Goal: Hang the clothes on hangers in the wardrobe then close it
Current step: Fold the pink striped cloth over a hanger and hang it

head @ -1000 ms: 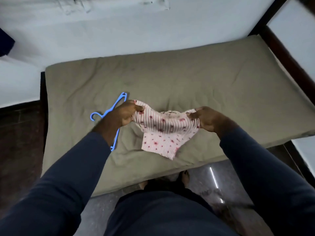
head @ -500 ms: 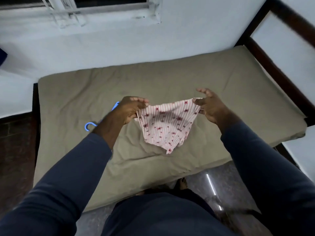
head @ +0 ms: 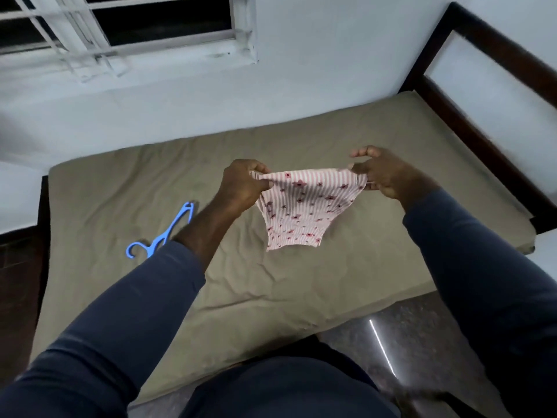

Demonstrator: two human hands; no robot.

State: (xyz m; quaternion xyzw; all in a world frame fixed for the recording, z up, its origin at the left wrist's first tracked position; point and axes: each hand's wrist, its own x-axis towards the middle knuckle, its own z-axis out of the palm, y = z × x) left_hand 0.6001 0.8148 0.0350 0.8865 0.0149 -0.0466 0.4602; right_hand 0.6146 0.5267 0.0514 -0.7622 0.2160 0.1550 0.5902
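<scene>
- Stretching a small garment (head: 301,206) between both hands, the person holds it up above the bed (head: 120,191), top edge pulled taut so the rest hangs free and its shape can be read.
- Left hand (head: 244,184): fingers curled tight round one top corner of the cloth.
- Right hand (head: 382,173): thumb and forefinger pinch the opposite corner, with the other fingers lifted clear of it.
- I'd judge the spread grip is meant to open the piece out and find how it should sit on a hanger.
- The cloth is thin and ribbed, with pale pink stripes and small dark red flowers. It is wide at the top and narrows to a loose lower hem, limp enough to sag wherever it isn't gripped.
- A blue plastic hanger (head: 162,233) lies flat on the bed to the left, its hook toward the near edge and partly hidden behind the left forearm. It is within easy reach and untouched.
- The bed cover is a dull olive sheet, softly wrinkled, inside a dark wooden frame (head: 482,86).
- A barred white window (head: 120,25) sits in the pale wall behind.
- No wardrobe shows from here, so hanging and closing look to be ahead.
</scene>
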